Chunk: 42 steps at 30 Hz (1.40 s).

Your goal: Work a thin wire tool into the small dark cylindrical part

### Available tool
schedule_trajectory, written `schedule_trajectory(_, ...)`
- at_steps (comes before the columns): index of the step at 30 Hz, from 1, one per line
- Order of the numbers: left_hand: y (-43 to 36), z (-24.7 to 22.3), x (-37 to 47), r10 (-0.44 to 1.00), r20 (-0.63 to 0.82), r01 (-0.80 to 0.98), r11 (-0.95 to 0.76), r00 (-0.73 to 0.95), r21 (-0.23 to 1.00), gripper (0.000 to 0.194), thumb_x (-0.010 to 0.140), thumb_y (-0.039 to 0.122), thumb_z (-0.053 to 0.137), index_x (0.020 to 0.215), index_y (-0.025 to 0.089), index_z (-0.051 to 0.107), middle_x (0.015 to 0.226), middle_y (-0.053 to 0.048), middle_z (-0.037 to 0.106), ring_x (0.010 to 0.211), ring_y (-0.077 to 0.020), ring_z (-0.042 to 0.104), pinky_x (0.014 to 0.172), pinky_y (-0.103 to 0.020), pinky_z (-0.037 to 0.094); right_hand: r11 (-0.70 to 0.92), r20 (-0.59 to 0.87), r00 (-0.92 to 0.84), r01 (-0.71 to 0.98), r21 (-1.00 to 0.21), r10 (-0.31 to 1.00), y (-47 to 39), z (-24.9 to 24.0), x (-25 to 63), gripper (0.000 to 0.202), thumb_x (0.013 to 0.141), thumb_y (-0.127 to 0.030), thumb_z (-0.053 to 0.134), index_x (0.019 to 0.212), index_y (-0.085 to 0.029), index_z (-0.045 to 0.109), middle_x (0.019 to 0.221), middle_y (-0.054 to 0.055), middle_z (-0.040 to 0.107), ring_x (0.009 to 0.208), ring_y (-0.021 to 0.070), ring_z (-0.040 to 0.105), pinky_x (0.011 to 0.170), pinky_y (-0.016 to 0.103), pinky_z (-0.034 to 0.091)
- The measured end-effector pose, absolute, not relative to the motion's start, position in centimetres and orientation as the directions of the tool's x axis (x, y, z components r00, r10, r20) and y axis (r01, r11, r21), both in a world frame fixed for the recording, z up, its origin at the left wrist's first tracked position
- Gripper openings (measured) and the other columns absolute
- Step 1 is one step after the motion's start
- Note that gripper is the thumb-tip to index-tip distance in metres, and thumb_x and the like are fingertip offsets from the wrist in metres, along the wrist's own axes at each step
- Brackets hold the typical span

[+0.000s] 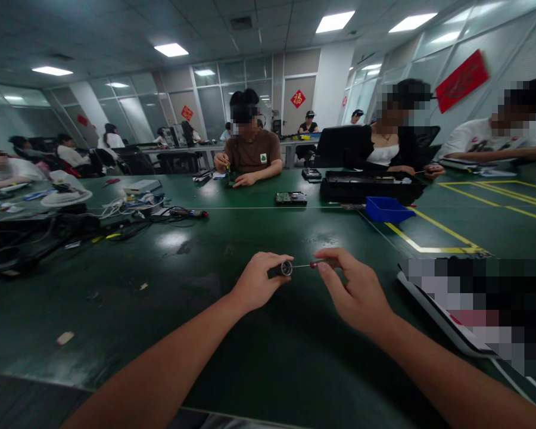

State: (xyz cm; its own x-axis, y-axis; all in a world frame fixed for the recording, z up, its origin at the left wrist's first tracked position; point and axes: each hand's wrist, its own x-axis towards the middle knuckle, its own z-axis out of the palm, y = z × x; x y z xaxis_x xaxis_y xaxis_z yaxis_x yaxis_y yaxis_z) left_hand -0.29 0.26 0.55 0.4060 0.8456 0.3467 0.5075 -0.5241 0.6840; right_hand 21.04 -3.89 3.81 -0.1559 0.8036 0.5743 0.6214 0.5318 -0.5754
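Between thumb and fingers, my left hand (259,280) grips a small dark cylindrical part (284,269) with a pale ring at its round end. My right hand (352,286) is closed on a screwdriver (313,265) with a red collar and a thin metal shaft. The shaft points left, and its tip meets or nearly meets the side of the cylinder; I cannot tell whether it touches. Most of the screwdriver's handle is hidden by my right fingers. Both hands are above the green table (232,369).
Across the table a person (254,149) handles a small board. A hard drive (291,198), a blue bin (388,210) and a long black casing (370,187) lie ahead. Tangled cables (138,205) spread at left. A partly blurred flat device (446,316) sits by my right arm.
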Motion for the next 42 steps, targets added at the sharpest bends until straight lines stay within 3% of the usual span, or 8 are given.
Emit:
schedule_trajectory(6, 0.3, 0.1, -0.1, 0.824, 0.355, 0.491, -0.553, 0.442, 0.673, 0.041, 0.082, 0.019, 0.074, 0.121, 0.028, 0.065, 0.115, -0.001, 0.069, 0.11, -0.0209, 0.058, 0.1, -0.038, 0.04, 0.44, 0.519, -0.101, 0.678, -0.589, 0.849, -3.9, 3.8, 20.9, 0.028, 0.098, -0.041, 0.045, 0.088, -0.023, 0.064, 0.061, -0.001, 0.063, 0.051, 0.0165, 0.058, 0.05, 0.03, 0.039)
schedule_trajectory(11, 0.5, -0.1, -0.4, 0.846, 0.364, 0.486, -0.524, 0.389, 0.699, 0.043, 0.082, 0.019, 0.075, 0.122, 0.03, 0.065, 0.114, 0.0, 0.068, 0.109, -0.0204, 0.058, 0.096, -0.036, 0.042, 0.485, 0.53, -0.135, 0.631, -0.606, 0.837, -3.8, 3.6, 20.9, 0.028, 0.099, -0.033, 0.042, 0.117, -0.02, 0.058, 0.082, 0.003, 0.07, 0.064, 0.0185, 0.064, 0.058, 0.031, 0.044)
schedule_trajectory(19, 0.5, -0.1, -0.4, 0.854, 0.342, 0.506, -0.51, 0.391, 0.696, 0.042, 0.083, 0.022, 0.074, 0.123, 0.031, 0.064, 0.113, -0.001, 0.068, 0.108, -0.0219, 0.057, 0.096, -0.038, 0.042, 0.422, 0.481, -0.071, 0.602, -0.677, 0.874, -3.7, 3.4, 20.7, 0.02, 0.097, -0.035, 0.046, 0.108, -0.023, 0.058, 0.084, 0.004, 0.071, 0.071, 0.0207, 0.066, 0.061, 0.033, 0.045)
schedule_trajectory(22, 0.4, 0.1, -0.4, 0.863, 0.337, 0.524, -0.498, 0.377, 0.691, 0.042, 0.083, 0.022, 0.073, 0.123, 0.03, 0.064, 0.112, -0.002, 0.068, 0.107, -0.0225, 0.057, 0.095, -0.039, 0.043, 0.385, 0.444, 0.021, 0.465, -0.797, 0.896, -3.5, 3.3, 20.5, 0.016, 0.092, -0.037, 0.056, 0.097, -0.022, 0.058, 0.083, 0.005, 0.069, 0.074, 0.0206, 0.065, 0.062, 0.032, 0.047)
schedule_trajectory(26, 0.4, 0.5, -0.5, 0.824, 0.384, 0.498, -0.56, 0.416, 0.663, 0.042, 0.085, 0.02, 0.071, 0.125, 0.029, 0.063, 0.117, -0.002, 0.067, 0.11, -0.0212, 0.056, 0.099, -0.038, 0.041, 0.302, 0.31, 0.132, 0.077, -0.95, 0.942, -2.4, 3.0, 20.5, 0.025, 0.088, -0.045, 0.062, 0.096, -0.021, 0.063, 0.085, 0.005, 0.069, 0.079, 0.0205, 0.066, 0.075, 0.037, 0.054)
schedule_trajectory(30, 0.7, 0.6, -0.7, 0.798, 0.394, 0.521, -0.598, 0.455, 0.609, 0.042, 0.086, 0.019, 0.07, 0.126, 0.03, 0.062, 0.12, -0.001, 0.066, 0.113, -0.021, 0.055, 0.103, -0.041, 0.038, 0.086, 0.054, 0.117, -0.29, -0.953, 0.992, -1.0, 2.3, 20.9, 0.024, 0.085, -0.044, 0.065, 0.08, -0.021, 0.062, 0.071, 0.001, 0.061, 0.061, 0.0166, 0.06, 0.069, 0.038, 0.057)
schedule_trajectory(35, 0.9, 0.3, -0.7, 0.813, 0.374, 0.553, -0.579, 0.446, 0.6, 0.042, 0.086, 0.02, 0.07, 0.127, 0.028, 0.061, 0.121, -0.003, 0.066, 0.114, -0.0225, 0.055, 0.104, -0.044, 0.037, 0.226, 0.203, 0.212, -0.088, -0.97, 0.956, -0.7, 1.6, 21.1, 0.026, 0.089, -0.047, 0.062, 0.091, -0.021, 0.062, 0.08, 0.003, 0.064, 0.071, 0.0187, 0.063, 0.07, 0.037, 0.055)
schedule_trajectory(42, 0.7, 0.5, -0.5, 0.834, 0.341, 0.579, -0.548, 0.434, 0.604, 0.043, 0.085, 0.021, 0.07, 0.127, 0.029, 0.062, 0.116, -0.005, 0.066, 0.11, -0.0239, 0.055, 0.101, -0.044, 0.039, 0.398, 0.44, 0.112, 0.272, -0.876, 0.891, -2.3, 2.2, 20.8, 0.026, 0.097, -0.046, 0.05, 0.094, -0.022, 0.06, 0.08, 0.003, 0.066, 0.075, 0.0186, 0.064, 0.072, 0.035, 0.051)
